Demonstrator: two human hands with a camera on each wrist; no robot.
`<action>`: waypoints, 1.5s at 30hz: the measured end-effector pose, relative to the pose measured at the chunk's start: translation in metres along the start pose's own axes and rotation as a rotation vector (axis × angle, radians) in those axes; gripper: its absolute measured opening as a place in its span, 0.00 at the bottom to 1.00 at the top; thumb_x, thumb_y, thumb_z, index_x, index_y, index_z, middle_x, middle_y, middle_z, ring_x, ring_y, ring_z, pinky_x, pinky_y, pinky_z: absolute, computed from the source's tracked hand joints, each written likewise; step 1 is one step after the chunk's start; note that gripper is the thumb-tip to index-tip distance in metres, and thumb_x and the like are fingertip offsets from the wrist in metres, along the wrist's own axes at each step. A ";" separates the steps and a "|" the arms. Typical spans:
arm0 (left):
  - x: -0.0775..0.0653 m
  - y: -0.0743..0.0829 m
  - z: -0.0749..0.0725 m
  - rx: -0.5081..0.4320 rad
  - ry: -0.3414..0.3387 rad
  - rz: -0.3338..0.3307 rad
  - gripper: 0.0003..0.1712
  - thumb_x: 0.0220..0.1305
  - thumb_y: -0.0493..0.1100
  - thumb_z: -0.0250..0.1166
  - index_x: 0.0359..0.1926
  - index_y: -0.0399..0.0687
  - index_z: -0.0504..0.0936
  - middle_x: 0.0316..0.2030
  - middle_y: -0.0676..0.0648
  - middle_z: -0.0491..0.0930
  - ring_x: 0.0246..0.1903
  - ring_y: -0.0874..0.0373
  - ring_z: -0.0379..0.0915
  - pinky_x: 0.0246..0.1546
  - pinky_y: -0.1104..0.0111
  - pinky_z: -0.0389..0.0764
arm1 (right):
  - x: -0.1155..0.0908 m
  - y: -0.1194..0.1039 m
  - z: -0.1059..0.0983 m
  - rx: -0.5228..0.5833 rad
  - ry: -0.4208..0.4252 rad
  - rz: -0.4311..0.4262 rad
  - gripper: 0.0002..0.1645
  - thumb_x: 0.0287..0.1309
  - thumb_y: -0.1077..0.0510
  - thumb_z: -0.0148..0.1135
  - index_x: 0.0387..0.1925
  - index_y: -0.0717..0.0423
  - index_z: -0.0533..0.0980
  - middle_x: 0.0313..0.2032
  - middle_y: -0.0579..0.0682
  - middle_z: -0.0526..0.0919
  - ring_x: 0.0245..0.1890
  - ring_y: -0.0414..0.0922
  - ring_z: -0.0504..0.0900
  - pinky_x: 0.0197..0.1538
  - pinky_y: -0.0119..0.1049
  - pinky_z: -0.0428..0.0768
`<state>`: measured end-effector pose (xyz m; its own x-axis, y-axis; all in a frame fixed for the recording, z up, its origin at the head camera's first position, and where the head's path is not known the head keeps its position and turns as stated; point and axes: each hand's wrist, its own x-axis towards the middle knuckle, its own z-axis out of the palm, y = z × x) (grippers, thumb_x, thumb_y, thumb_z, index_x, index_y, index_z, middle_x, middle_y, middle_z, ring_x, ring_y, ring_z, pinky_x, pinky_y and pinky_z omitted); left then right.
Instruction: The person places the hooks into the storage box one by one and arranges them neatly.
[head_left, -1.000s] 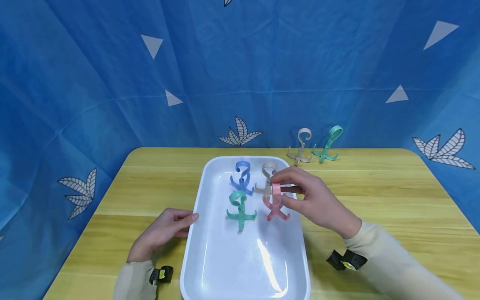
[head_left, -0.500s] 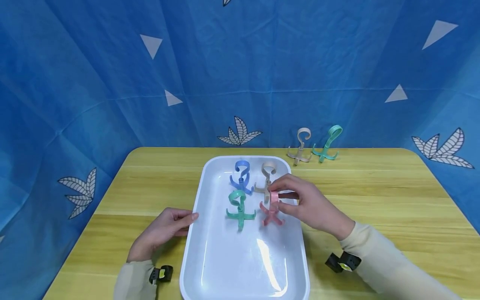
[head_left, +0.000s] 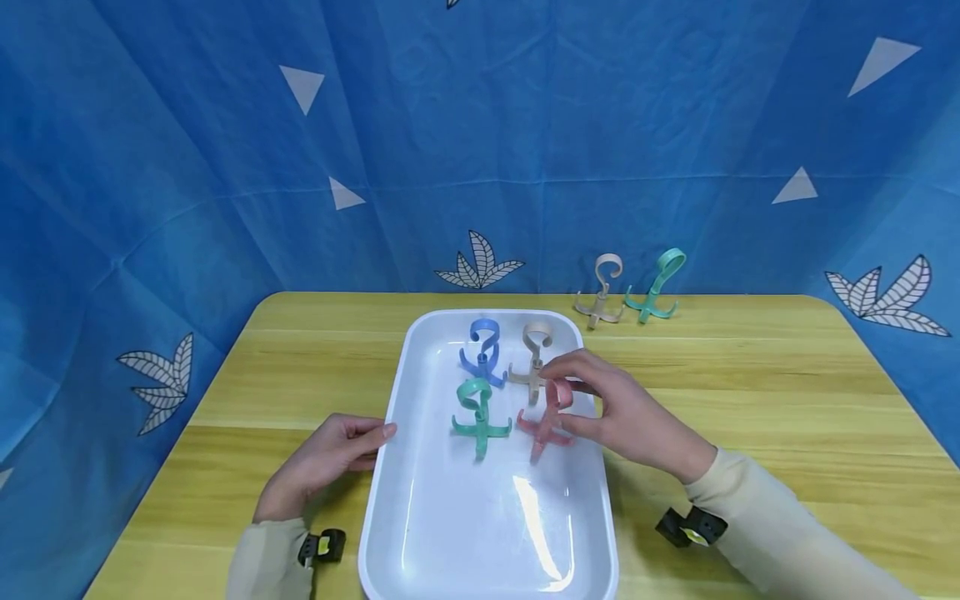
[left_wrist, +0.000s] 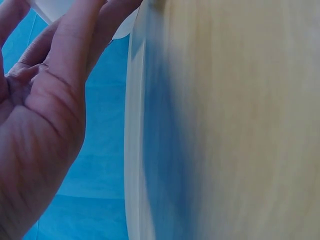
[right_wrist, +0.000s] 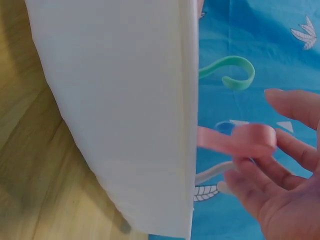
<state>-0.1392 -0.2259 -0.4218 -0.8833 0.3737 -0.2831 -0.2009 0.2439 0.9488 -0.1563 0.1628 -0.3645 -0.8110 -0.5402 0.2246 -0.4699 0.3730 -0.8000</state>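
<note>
Inside the white tray [head_left: 491,533] stand several plastic four-prong hanging hooks. The blue hook [head_left: 485,350] and beige hook [head_left: 536,367] are at the far end, with the green hook [head_left: 481,429] nearer. My right hand [head_left: 611,408] is around the pink hook [head_left: 543,429], at the tray's right side. In the right wrist view the thumb [right_wrist: 287,102] is apart from the pink loop [right_wrist: 255,141], while the other fingers are spread right beside it. My left hand [head_left: 333,454] pinches the tray's left rim, thumb on top and fingers below.
Another beige hook [head_left: 600,292] and another green hook [head_left: 658,287] stand at the table's back edge, right of the tray. The wooden table [head_left: 750,400] ends at a blue printed cloth [head_left: 480,125] hanging behind it.
The pink hook has come slightly toward the near left and turned, its loop now showing sideways. My right hand moved with it, then its fingers spread. My left hand stayed at the rim.
</note>
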 end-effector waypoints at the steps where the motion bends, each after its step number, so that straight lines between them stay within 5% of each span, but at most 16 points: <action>1: 0.000 0.000 0.000 0.000 -0.001 0.001 0.29 0.73 0.47 0.59 0.59 0.22 0.73 0.52 0.31 0.78 0.48 0.46 0.80 0.47 0.58 0.83 | -0.001 0.001 -0.001 0.000 0.005 -0.001 0.29 0.53 0.67 0.73 0.56 0.48 0.76 0.52 0.42 0.77 0.56 0.42 0.75 0.61 0.44 0.76; 11: 0.000 0.000 0.000 -0.005 -0.007 -0.004 0.29 0.73 0.47 0.59 0.59 0.22 0.73 0.52 0.31 0.78 0.47 0.46 0.81 0.46 0.58 0.83 | -0.010 0.007 -0.016 -0.001 0.109 0.032 0.22 0.62 0.60 0.67 0.57 0.50 0.75 0.57 0.46 0.74 0.60 0.47 0.72 0.62 0.48 0.74; 28: 0.000 0.003 0.000 0.019 -0.006 -0.005 0.29 0.73 0.48 0.60 0.59 0.24 0.74 0.52 0.32 0.79 0.47 0.45 0.81 0.45 0.58 0.83 | -0.017 0.026 -0.041 0.057 0.235 0.081 0.15 0.68 0.64 0.59 0.55 0.59 0.76 0.53 0.51 0.77 0.51 0.43 0.78 0.54 0.29 0.78; 45: 0.000 0.001 -0.001 0.000 -0.015 0.002 0.29 0.73 0.47 0.59 0.59 0.23 0.74 0.52 0.31 0.79 0.47 0.45 0.81 0.46 0.57 0.83 | -0.010 0.052 -0.066 -0.017 0.305 0.217 0.28 0.70 0.52 0.58 0.65 0.60 0.68 0.61 0.57 0.73 0.62 0.54 0.72 0.55 0.23 0.75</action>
<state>-0.1398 -0.2267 -0.4207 -0.8774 0.3872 -0.2833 -0.1993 0.2431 0.9493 -0.1959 0.2373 -0.3711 -0.9577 -0.1984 0.2085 -0.2795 0.4683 -0.8382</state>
